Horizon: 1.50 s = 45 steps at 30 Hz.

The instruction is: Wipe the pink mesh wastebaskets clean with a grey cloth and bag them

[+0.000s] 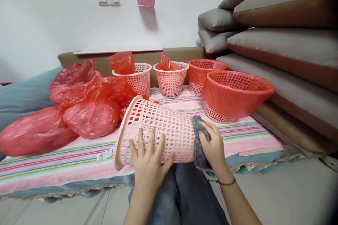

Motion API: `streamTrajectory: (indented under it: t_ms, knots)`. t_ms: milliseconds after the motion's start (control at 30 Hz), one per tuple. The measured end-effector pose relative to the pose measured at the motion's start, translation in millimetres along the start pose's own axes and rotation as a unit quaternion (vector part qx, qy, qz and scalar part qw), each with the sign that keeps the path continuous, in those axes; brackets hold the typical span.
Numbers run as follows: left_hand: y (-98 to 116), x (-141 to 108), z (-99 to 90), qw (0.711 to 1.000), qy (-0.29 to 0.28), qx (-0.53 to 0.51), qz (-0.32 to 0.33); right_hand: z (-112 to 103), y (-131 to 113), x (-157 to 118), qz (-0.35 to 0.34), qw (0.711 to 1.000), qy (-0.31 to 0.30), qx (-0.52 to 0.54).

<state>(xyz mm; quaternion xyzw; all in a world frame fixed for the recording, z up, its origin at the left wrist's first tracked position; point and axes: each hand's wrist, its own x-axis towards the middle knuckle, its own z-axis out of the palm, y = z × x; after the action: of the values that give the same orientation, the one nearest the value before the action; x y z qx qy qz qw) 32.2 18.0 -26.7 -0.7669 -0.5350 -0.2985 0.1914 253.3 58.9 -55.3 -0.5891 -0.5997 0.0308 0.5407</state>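
A pink perforated plastic wastebasket [169,126] lies on its side above my lap, its rim to the left and its base to the right. My left hand [149,158] rests on its side with fingers spread flat against the holes. In my right hand [212,144] is a dark grey cloth [200,147], gripped and pressed to the base end of the wastebasket. A white tag with a barcode [105,155] shows by the rim. The far side of the wastebasket is hidden.
Behind stand two pink wastebaskets [171,83] with red bags inside and two lined with red plastic bags [232,95]. Filled red bags [91,116] lie at left on the striped cloth [248,130]. Grey and brown cushions [285,45] are stacked at right.
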Motion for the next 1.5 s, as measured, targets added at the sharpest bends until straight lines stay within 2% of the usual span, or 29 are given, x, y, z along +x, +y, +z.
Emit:
streamTrajectory:
  t_ms: [100,167,267,367,433,533,700,767,833,900,1000,1100,1267,1367,1433,1500]
  knots:
    - [-3.3,4.5,2.2,1.000,0.009,0.009,0.011,-11.8,-6.7,-36.2,-0.023,0.999,0.009,-0.028]
    - [-4.1,5.0,2.8,1.000,0.015,0.016,0.018,-14.5,-10.4,-42.4,-0.032,0.999,0.010,-0.037]
    - [-2.2,1.9,2.0,0.999,0.025,0.018,0.018,-8.9,-7.7,-18.0,-0.008,1.000,0.007,-0.020]
    - [0.0,-2.3,0.7,0.999,0.032,0.018,0.019,0.1,3.1,18.8,0.032,0.997,-0.023,0.059]
    - [-2.7,-2.2,1.2,0.999,0.033,0.011,0.021,2.1,8.7,30.2,0.041,0.993,-0.047,0.104]
    - [-20.5,4.8,6.1,0.999,0.024,-0.035,0.020,-3.9,7.9,17.8,0.020,0.996,-0.045,0.076]
    - [-70.4,26.3,18.0,0.984,0.011,-0.175,0.015,-19.6,-10.1,-26.0,-0.055,0.998,-0.037,-0.003]
    - [-77.0,37.6,17.9,0.984,0.033,-0.173,0.000,-21.0,-17.0,-33.4,-0.079,0.996,-0.036,-0.019]
    - [-68.1,51.6,15.8,0.990,0.065,-0.122,-0.011,-19.3,-23.0,-35.9,-0.093,0.995,-0.034,-0.027]
    - [-47.5,67.4,15.6,0.995,0.071,-0.064,0.002,-16.0,-29.3,-37.5,-0.107,0.993,-0.037,-0.030]
    - [-14.9,90.2,24.3,0.999,0.015,-0.041,0.007,-11.7,-40.5,-43.4,-0.131,0.989,-0.058,-0.026]
    - [-2.1,104.3,38.1,0.998,-0.019,-0.051,-0.002,-10.9,-48.0,-49.2,-0.150,0.984,-0.089,-0.025]
    - [-23.9,105.4,43.4,0.988,-0.073,-0.112,0.079,-13.2,-32.6,-40.8,-0.123,0.989,-0.071,-0.030]
    - [-40.2,100.1,39.5,0.982,-0.091,-0.141,0.093,-7.3,-21.1,-35.1,-0.080,0.995,-0.042,-0.037]
    - [-45.7,96.9,38.6,0.982,-0.089,-0.145,0.083,0.4,-26.4,-37.9,-0.061,0.997,-0.027,-0.040]
    - [-46.7,95.1,39.3,0.983,-0.083,-0.144,0.073,8.9,-43.6,-45.8,-0.071,0.996,-0.025,-0.048]
